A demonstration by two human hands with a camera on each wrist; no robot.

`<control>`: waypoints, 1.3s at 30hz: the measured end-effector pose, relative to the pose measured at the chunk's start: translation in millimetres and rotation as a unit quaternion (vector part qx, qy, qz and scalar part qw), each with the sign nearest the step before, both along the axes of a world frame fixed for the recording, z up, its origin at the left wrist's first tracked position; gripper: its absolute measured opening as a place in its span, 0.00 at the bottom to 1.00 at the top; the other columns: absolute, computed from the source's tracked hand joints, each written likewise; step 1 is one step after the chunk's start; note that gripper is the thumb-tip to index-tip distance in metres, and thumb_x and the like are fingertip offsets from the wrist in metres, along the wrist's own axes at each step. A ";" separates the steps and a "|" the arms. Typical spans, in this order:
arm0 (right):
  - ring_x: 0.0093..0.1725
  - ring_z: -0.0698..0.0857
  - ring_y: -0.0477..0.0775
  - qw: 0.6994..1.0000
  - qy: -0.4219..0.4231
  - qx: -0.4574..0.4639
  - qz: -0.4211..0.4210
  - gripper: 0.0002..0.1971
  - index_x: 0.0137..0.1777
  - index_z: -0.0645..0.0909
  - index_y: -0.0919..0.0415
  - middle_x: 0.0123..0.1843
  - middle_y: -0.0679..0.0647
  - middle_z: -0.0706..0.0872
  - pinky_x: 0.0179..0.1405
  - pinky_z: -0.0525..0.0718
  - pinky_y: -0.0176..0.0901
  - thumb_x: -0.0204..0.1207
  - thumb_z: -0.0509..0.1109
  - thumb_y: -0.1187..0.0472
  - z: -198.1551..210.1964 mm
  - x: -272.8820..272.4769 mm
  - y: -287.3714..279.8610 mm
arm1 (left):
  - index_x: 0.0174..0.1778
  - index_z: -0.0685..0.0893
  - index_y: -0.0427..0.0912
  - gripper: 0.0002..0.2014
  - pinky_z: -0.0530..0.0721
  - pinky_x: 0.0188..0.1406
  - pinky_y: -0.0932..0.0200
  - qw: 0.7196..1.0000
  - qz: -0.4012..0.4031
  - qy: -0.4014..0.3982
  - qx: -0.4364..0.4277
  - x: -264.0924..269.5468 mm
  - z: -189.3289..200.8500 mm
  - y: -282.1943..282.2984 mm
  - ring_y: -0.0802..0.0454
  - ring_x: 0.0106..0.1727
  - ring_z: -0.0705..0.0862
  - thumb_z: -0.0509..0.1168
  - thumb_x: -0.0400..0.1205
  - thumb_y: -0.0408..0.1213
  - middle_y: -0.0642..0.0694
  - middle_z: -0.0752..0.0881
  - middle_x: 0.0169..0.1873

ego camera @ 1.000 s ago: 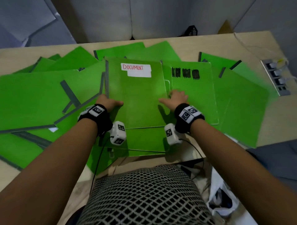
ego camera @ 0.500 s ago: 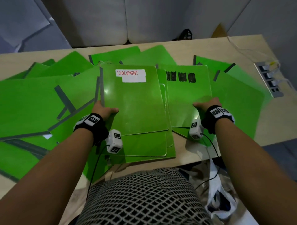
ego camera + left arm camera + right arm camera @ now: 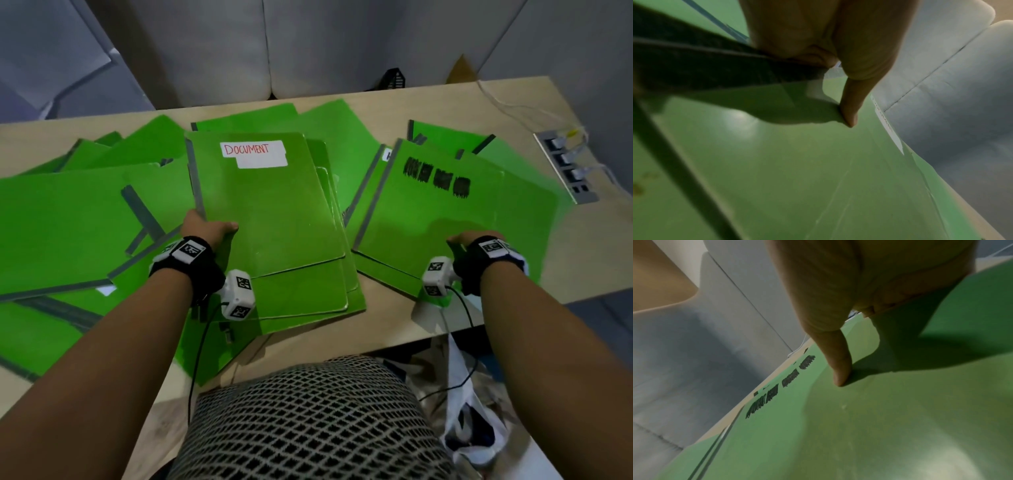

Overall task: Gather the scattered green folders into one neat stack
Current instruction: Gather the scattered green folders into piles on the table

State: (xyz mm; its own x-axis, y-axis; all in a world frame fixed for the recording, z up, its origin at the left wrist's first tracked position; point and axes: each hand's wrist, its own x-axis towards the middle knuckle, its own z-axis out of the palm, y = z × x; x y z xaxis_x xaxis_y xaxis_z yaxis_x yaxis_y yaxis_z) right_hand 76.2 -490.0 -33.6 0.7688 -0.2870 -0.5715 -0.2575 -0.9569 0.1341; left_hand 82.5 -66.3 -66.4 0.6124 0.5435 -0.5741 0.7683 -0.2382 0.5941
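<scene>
1. While the pile [image 3: 274, 212] in front of the person is taking shape, it is holding only a few folders, their near edges stepped rather than flush; the job is looking early, by my judgement.
2. The left hand [image 3: 205, 228] is gripping the pile's left edge, thumb lying on the top cover and the other fingers going out of sight under the edge.
3. The right hand [image 3: 471, 240] is holding the marked folder [image 3: 428, 219] at its near edge, well apart from the pile; the thumb [image 3: 840, 366] is pressing on the cover, and I cannot tell how the remaining fingers are lying beneath it.
4. Many loose folders [image 3: 61, 219] are still lying fanned and overlapping across the table [image 3: 582, 246], to the left, behind and to the right, so most of the gathering and all the squaring seem to be waiting.
5. Reading what is written: the white label [image 3: 253, 154] on the pile's top folder is showing "DOCUMENT" in red capitals.
6. The marked folder is carrying black scribbled blocks [image 3: 436, 178] that are hiding whatever was underneath; nothing there is readable.
7. No brand is showing anywhere.
</scene>
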 end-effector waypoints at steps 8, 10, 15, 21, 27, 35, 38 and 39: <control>0.68 0.82 0.67 0.963 -0.054 0.160 -0.210 0.35 0.77 0.74 0.51 0.78 0.60 0.75 0.65 0.84 0.56 0.70 0.74 0.73 -5.8 10.3 -2.4 | 0.79 0.62 0.32 0.41 0.76 0.71 0.39 0.999 -0.019 0.021 0.014 -4.9 -1.0 1.6 0.33 0.73 0.74 0.75 0.75 0.43 0.32 0.73 0.74; 0.65 0.84 0.65 0.953 -0.093 0.176 -0.227 0.30 0.75 0.76 0.54 0.74 0.62 0.79 0.63 0.84 0.51 0.71 0.75 0.65 -2.3 27.9 -2.0 | 0.80 0.61 0.32 0.42 0.76 0.71 0.39 0.999 -0.019 0.023 0.013 -4.8 -1.2 1.1 0.33 0.74 0.74 0.75 0.76 0.42 0.32 0.72 0.75; 0.66 0.81 0.70 0.858 -0.356 0.226 -0.292 0.18 0.65 0.77 0.72 0.67 0.70 0.81 0.64 0.78 0.55 0.76 0.66 0.66 44.0 78.2 24.4 | 0.81 0.60 0.31 0.43 0.77 0.70 0.38 0.998 -0.045 0.029 0.012 1.9 1.0 -6.3 0.32 0.74 0.74 0.75 0.76 0.43 0.32 0.72 0.76; 0.68 0.82 0.60 0.753 -0.503 0.294 -0.305 0.21 0.68 0.76 0.66 0.69 0.61 0.83 0.63 0.78 0.46 0.74 0.69 0.65 83.7 118.2 48.7 | 0.79 0.61 0.31 0.42 0.78 0.68 0.37 0.997 -0.076 0.033 0.010 8.0 3.0 -3.6 0.31 0.71 0.76 0.75 0.75 0.43 0.31 0.74 0.73; 0.72 0.78 0.65 0.769 -0.337 0.392 -0.376 0.23 0.71 0.76 0.72 0.72 0.69 0.79 0.68 0.75 0.45 0.81 0.66 0.58 69.0 124.6 67.5 | 0.74 0.70 0.31 0.30 0.79 0.62 0.47 0.995 -0.011 -0.003 -0.098 11.7 -2.5 -0.6 0.38 0.58 0.81 0.63 0.82 0.48 0.37 0.82 0.54; 0.68 0.80 0.67 0.930 -0.109 0.286 -0.205 0.30 0.74 0.65 0.72 0.66 0.64 0.79 0.62 0.81 0.52 0.74 0.72 0.67 -41.1 54.0 134.6 | 0.77 0.72 0.41 0.53 0.74 0.75 0.42 0.981 0.051 -0.032 -0.184 12.0 -22.5 7.0 0.40 0.74 0.78 0.73 0.59 0.67 0.40 0.79 0.73; 0.70 0.78 0.67 0.969 -0.071 0.221 -0.087 0.41 0.76 0.65 0.72 0.73 0.67 0.73 0.65 0.81 0.53 0.70 0.80 0.53 -48.9 46.9 149.5 | 0.73 0.74 0.35 0.55 0.81 0.66 0.38 0.992 0.018 -0.021 -0.120 7.2 -24.8 1.4 0.33 0.66 0.83 0.81 0.54 0.61 0.32 0.80 0.69; 0.71 0.75 0.66 0.976 -0.068 0.204 -0.046 0.42 0.76 0.66 0.71 0.74 0.67 0.71 0.67 0.78 0.54 0.69 0.79 0.48 -50.5 46.1 153.1 | 0.73 0.72 0.35 0.60 0.82 0.64 0.36 0.994 0.009 -0.008 -0.107 6.6 -22.7 -2.2 0.33 0.65 0.83 0.83 0.47 0.62 0.32 0.81 0.68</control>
